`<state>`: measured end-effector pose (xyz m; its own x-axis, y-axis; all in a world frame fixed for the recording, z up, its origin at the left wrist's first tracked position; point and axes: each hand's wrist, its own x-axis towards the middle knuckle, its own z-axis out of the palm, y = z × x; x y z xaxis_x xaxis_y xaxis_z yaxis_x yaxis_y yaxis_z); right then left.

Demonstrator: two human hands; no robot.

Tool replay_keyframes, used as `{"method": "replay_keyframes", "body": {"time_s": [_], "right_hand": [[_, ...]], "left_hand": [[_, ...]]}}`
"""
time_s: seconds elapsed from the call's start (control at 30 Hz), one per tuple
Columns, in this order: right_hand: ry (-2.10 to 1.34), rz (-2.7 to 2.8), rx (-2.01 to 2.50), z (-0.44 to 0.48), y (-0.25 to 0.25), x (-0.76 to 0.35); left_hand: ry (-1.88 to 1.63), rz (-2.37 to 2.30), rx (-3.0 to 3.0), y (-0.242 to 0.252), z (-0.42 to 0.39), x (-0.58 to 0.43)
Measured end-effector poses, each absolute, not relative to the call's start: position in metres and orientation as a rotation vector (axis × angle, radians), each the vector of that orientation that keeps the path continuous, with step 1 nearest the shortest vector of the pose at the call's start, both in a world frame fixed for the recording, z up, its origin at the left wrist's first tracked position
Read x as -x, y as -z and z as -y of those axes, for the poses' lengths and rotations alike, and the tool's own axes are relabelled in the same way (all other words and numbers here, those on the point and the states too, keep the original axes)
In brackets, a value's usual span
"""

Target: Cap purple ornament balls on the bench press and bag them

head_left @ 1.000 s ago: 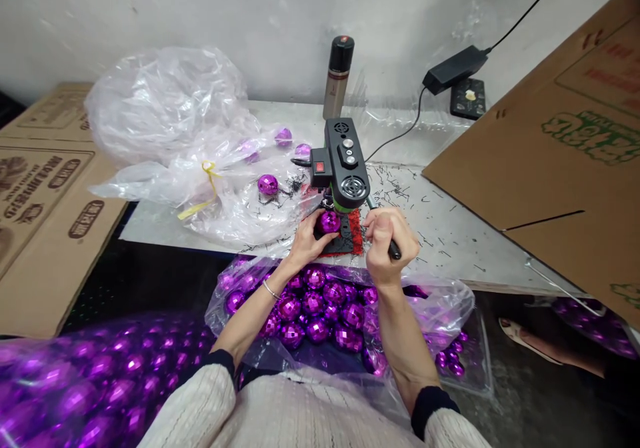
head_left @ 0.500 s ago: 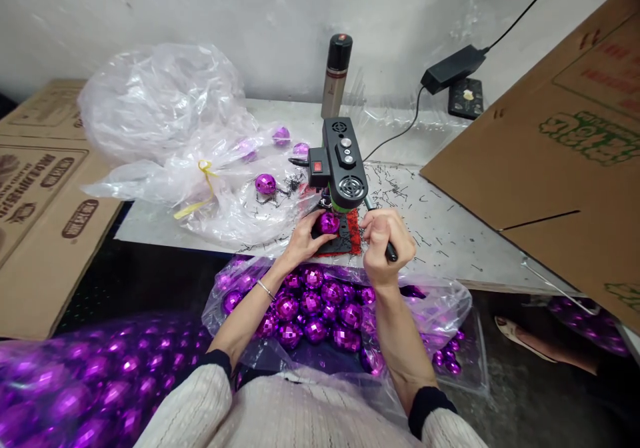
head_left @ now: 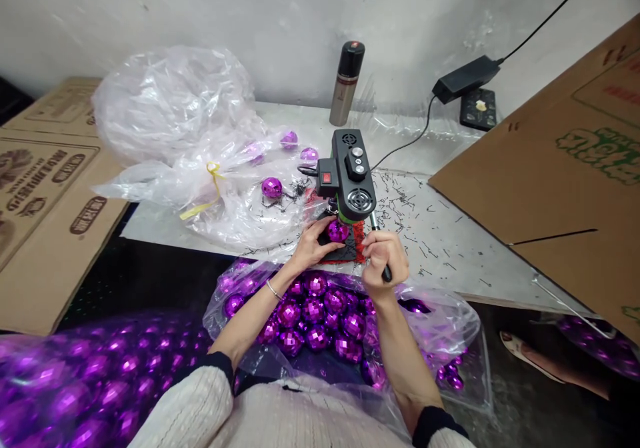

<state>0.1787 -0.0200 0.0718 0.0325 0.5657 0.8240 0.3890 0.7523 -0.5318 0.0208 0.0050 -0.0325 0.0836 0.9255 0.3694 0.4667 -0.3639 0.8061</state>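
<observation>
My left hand (head_left: 311, 245) is closed on a faceted purple ball (head_left: 338, 231) and holds it under the head of a small black bench drill (head_left: 351, 176), on the red and black base pad (head_left: 350, 251). My right hand (head_left: 384, 255) is wrapped round the drill's black lever handle (head_left: 386, 273), low and to the right of the machine. Below both wrists, an open clear bag (head_left: 440, 315) holds several more purple balls (head_left: 315, 311).
Crumpled clear bags (head_left: 175, 121) with a few purple balls lie on the table at left. A spray can (head_left: 347, 83) stands by the wall, with a power adapter (head_left: 465, 78) to its right. Cardboard sheets (head_left: 565, 188) flank both sides. Black shavings litter the tabletop. Someone's foot (head_left: 525, 353) shows at lower right.
My right hand has pulled the lever handle further down and towards me. The left hand keeps the ball under the drill head. The view has shifted slightly.
</observation>
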Motion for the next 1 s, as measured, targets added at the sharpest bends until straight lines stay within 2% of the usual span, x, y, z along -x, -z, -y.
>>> {"method": "replay_keyframes", "body": {"time_s": [0.17, 1.0], "right_hand": [[-0.158, 1.563, 0.807, 0.020, -0.053, -0.178], [-0.077, 1.526, 0.654, 0.007, -0.026, -0.176]], "left_hand": [[-1.241, -1.355, -1.880, 0.031, -0.004, -0.021], [-1.225, -1.376, -1.830, 0.031, -0.003, -0.023]]}}
